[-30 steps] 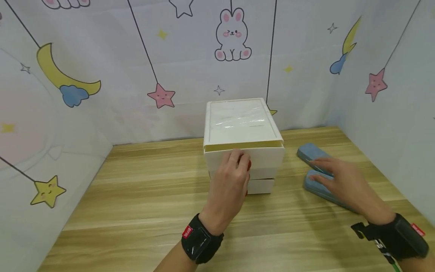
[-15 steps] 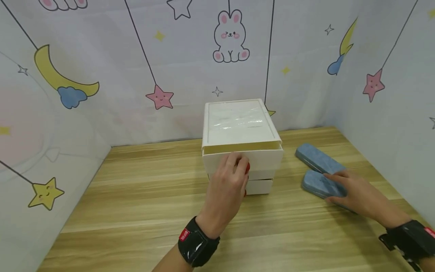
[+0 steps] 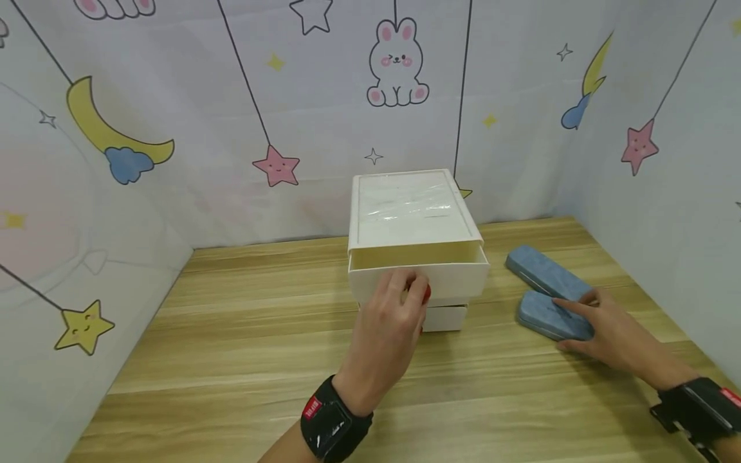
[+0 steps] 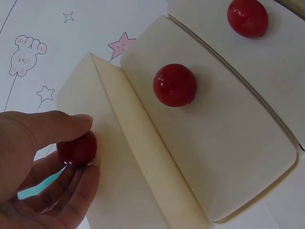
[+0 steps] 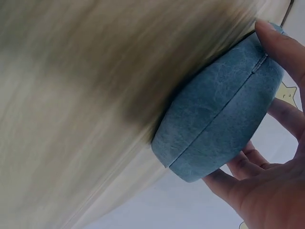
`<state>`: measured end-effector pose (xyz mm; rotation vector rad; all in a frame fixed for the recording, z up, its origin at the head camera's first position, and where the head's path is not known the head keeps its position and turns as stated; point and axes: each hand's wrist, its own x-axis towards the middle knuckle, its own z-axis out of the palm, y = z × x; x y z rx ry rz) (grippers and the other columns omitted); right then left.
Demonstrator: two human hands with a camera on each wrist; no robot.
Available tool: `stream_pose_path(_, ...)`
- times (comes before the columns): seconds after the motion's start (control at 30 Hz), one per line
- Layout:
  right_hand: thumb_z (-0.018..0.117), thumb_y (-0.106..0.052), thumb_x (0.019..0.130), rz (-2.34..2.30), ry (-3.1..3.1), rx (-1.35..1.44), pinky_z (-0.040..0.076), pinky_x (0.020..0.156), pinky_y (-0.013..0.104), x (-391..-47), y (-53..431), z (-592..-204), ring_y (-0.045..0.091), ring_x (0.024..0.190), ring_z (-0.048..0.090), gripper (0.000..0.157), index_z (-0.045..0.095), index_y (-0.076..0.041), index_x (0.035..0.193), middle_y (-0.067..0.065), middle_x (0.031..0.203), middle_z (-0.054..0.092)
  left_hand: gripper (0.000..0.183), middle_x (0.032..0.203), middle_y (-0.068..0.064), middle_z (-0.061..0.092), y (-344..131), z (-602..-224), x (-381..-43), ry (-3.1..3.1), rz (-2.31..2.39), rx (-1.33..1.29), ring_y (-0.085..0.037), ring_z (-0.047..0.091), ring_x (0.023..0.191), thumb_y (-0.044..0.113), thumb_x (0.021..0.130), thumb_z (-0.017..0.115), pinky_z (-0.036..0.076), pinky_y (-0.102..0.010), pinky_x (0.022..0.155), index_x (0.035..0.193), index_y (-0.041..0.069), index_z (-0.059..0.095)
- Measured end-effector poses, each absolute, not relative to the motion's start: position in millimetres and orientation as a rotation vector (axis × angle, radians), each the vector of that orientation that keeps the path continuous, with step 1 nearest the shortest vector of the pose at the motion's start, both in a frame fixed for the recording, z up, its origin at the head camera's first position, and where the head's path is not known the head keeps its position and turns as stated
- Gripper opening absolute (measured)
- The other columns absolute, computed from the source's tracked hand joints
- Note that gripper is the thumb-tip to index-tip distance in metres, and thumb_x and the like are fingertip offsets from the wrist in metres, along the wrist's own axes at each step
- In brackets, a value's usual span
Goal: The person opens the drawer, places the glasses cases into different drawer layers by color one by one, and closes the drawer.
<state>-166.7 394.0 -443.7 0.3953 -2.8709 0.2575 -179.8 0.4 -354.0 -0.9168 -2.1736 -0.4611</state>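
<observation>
In the head view a white drawer box [image 3: 413, 209] stands at the back of the table, its top drawer [image 3: 460, 281] pulled partly out. My left hand [image 3: 384, 328] pinches that drawer's round red knob [image 4: 76, 149] between thumb and fingers. What lies inside the drawer cannot be made out. At the right, my right hand [image 3: 619, 337] grips the nearer of two blue glasses cases [image 3: 550, 316], thumb on one side and fingers on the other. The farther blue case [image 3: 544, 271] lies just behind it.
Below the top drawer are lower drawers; two more red knobs, one a middle knob [image 4: 175, 85], show in the left wrist view. The wood-grain table [image 3: 249, 360] meets a cartoon-printed backdrop [image 3: 324, 116] at the back and sides.
The top drawer has come farther out toward me, with my left hand on its knob. My right hand has moved down onto the nearer glasses case and grips it.
</observation>
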Motion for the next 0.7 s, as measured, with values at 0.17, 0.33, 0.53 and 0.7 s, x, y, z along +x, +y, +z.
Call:
stream_pose_path(0.17, 0.094, -0.028, 0.067, 0.232, -2.793, 0.457, 0.036, 0.059, 0.024, -166.8, 397.6, -446.5, 0.017, 0.080, 0.045, 0.075, 0.066, 0.000, 0.130, 0.018, 0.100, 0.051, 0.028, 0.109, -0.010, 0.064, 0.1, -354.8, -177.4, -2.157, -0.471, -0.918, -0.022, 0.063, 0.102, 0.005, 0.085, 0.080, 0.059, -0.026, 0.084, 0.111, 0.001, 0.070)
stream_pose_path(0.33, 0.093, -0.030, 0.069, 0.255, -2.803, 0.466, 0.042, 0.062, 0.028, -166.8, 398.7, -445.7, 0.022, 0.088, 0.052, 0.072, 0.067, -0.001, 0.130, 0.019, 0.106, 0.051, 0.022, 0.107, -0.009, 0.063, 0.1, -354.9, -174.6, -2.131, -0.478, -0.922, -0.022, 0.063, 0.100, 0.004, 0.087, 0.078, 0.058, -0.025, 0.082, 0.108, 0.003, 0.070)
stream_pose_path(0.53, 0.092, -0.030, 0.072, 0.252, -2.800, 0.471, 0.043, 0.063, 0.029, -165.4, 397.5, -444.2, 0.022, 0.088, 0.053, 0.070, 0.068, 0.000, 0.130, 0.018, 0.106, 0.053, 0.018, 0.105, -0.009, 0.064, -0.4, -353.7, -170.2, -2.138, -0.488, -0.933, -0.022, 0.062, 0.097, 0.004, 0.090, 0.075, 0.058, -0.026, 0.079, 0.106, 0.003, 0.069)
stream_pose_path(0.7, 0.091, -0.029, 0.073, 0.269, -2.778, 0.469, 0.044, 0.065, 0.030, -163.0, 397.5, -445.8, 0.022, 0.090, 0.056, 0.068, 0.068, -0.001, 0.130, 0.015, 0.109, 0.055, 0.012, 0.103, -0.008, 0.063, -0.9, -352.1, -167.2, -2.140, -0.490, -0.942, -0.020, 0.062, 0.094, 0.003, 0.092, 0.073, 0.057, -0.025, 0.077, 0.103, 0.004, 0.068)
